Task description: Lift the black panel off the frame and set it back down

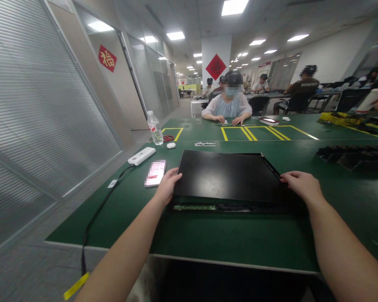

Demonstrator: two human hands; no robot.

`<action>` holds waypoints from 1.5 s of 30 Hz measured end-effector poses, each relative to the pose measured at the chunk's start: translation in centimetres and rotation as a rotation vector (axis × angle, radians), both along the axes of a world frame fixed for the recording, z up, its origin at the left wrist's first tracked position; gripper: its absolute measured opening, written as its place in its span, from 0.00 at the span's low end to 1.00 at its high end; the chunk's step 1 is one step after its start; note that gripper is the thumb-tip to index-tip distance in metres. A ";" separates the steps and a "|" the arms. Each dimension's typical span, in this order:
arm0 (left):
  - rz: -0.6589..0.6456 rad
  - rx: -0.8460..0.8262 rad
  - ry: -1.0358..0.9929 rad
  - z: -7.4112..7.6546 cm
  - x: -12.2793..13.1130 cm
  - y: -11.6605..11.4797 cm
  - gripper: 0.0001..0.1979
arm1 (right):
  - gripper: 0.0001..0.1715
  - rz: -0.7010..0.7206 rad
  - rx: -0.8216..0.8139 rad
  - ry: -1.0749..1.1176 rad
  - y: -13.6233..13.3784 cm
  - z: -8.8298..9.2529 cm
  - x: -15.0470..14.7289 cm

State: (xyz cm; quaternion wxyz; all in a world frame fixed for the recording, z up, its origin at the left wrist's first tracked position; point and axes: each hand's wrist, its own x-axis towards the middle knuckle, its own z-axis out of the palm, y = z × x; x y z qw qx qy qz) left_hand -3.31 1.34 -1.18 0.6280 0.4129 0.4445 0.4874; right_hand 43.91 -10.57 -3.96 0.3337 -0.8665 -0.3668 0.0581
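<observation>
A thin, flat black screen panel [220, 174] lies tilted over a shallow black frame [255, 207], slightly askew to it. Along the near side, below the panel's edge, a strip of green circuit board [193, 207] shows inside the frame. My left hand [168, 184] grips the panel's left edge, thumb on top. At the right edge my right hand [302, 184] pinches with thumb and fingers, where panel and frame edge lie close together; its fingertips are partly hidden. Most of the frame's inside is covered by the panel.
On the green table [227, 239], left, are a phone [155, 173], a white power bank [141, 156] with a black strap, a white earbud case [171, 145], a water bottle [155, 129] and red scissors [168, 138]. Black parts [353, 156] lie right. A person sits opposite.
</observation>
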 end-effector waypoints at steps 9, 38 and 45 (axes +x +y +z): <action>0.019 0.212 0.144 -0.6 -0.9 0.6 0.17 | 0.15 -0.022 -0.038 0.029 -0.1 0.9 -0.7; -0.069 0.407 1.022 -3.1 -1.2 2.2 0.26 | 0.14 -0.039 -0.045 0.028 0.1 0.1 -0.3; -0.055 0.429 1.023 -3.2 -1.2 2.2 0.22 | 0.15 -0.030 -0.019 -0.046 0.3 -1.0 0.7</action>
